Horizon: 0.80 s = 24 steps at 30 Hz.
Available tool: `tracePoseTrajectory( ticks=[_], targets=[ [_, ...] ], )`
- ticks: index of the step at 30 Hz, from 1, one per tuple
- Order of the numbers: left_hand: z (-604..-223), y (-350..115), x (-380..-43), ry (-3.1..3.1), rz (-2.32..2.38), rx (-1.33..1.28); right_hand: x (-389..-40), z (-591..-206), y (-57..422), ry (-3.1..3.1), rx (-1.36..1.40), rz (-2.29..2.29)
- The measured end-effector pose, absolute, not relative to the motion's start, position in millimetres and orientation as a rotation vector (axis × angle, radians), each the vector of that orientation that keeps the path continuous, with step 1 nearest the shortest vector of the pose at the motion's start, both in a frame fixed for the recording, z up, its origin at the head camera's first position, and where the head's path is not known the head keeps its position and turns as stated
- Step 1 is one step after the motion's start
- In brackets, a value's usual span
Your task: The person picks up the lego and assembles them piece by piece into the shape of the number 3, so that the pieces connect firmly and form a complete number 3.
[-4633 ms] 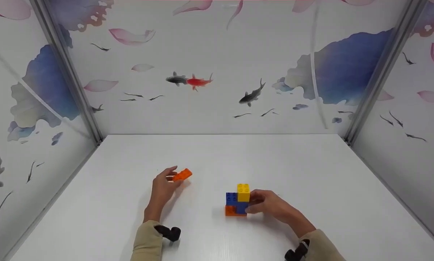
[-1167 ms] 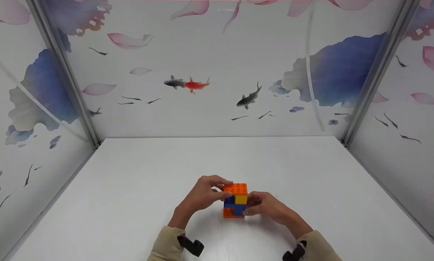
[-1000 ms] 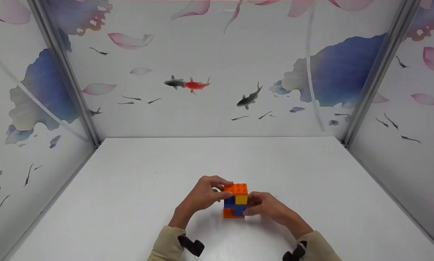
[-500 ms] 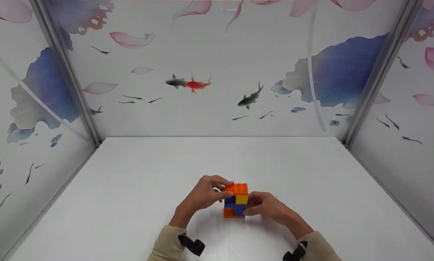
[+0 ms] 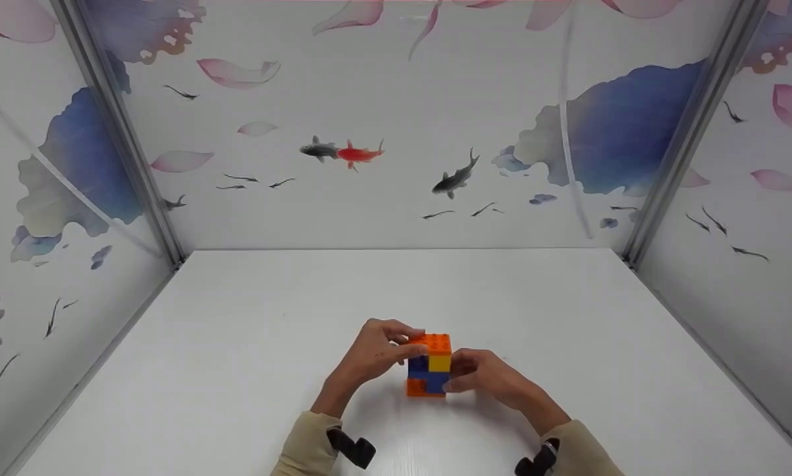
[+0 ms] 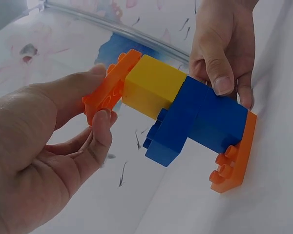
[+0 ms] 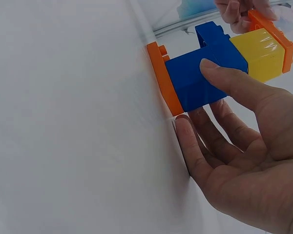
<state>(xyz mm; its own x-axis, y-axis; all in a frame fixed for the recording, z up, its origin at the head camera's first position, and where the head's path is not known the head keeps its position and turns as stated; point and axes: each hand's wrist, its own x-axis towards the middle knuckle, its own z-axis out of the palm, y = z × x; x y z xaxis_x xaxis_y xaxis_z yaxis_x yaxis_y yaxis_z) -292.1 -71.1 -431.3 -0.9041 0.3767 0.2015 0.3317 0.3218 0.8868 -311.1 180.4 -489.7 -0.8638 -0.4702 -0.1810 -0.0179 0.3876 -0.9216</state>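
A stack of toy building bricks stands on the white table. At its foot is a thin orange brick (image 7: 166, 83), with a lower blue brick (image 5: 437, 382) on one end. The upper blue brick (image 6: 168, 134) juts out to the left, and a yellow brick (image 6: 154, 85) sits over it. A second thin orange brick (image 5: 440, 342) lies across the top, its left end overhanging the yellow one. My left hand (image 5: 375, 350) pinches that overhanging end between thumb and fingers. From the right, my right hand (image 5: 495, 377) grips the blue bricks, thumb on the near face.
The white tabletop (image 5: 237, 317) spreads around the stack. Printed panels with fish and petals, such as the back wall (image 5: 396, 211), enclose it on the left, right and far sides. Each wrist carries a small black camera (image 5: 352, 448) at the sleeve.
My left hand has come in from the left with the thin orange brick, which now lies on the yellow brick. My right hand has kept its grip on the stack. Lately both hands barely move.
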Motion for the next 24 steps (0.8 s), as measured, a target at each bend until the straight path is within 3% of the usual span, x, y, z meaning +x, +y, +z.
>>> tracePoseTrajectory(
  ticks=[24],
  targets=[
    [-427.8, -70.1, -293.2, 2.447, 1.71, 0.648, -311.5, -489.1, 179.3, 2.25, -0.437, -1.463]
  ],
)
